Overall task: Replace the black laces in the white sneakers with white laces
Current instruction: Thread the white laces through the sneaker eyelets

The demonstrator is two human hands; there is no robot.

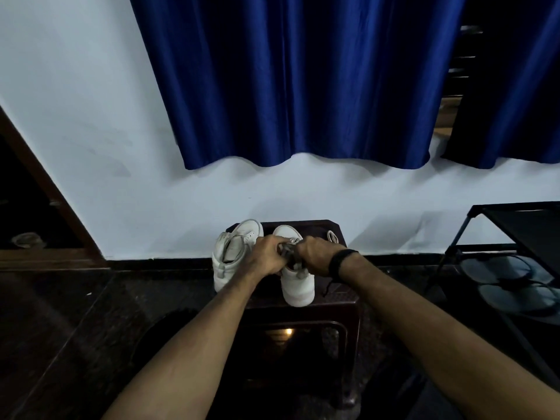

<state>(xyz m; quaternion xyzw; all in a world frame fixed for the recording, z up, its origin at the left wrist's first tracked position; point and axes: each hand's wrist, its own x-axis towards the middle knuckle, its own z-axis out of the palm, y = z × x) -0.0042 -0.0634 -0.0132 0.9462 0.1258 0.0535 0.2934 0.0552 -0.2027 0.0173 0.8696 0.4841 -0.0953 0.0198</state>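
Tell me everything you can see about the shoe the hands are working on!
The right sneaker is white and smooth, maybe leather-like. It stands upright on a dark stool, toe pointing away, beside the other white sneaker. The left hand and right hand both grip its dark lace over the middle, hiding the eyelets.

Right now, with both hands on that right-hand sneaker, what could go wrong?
1. The left sneaker sits at the stool's left edge and seems to overhang it; the left hand working beside it could knock it off.
2. A black lace end dangles near the right wrist and could snag on the wristband.
3. The white lace lies near the stool's back edge, by the right hand; a nudge might drop it behind.
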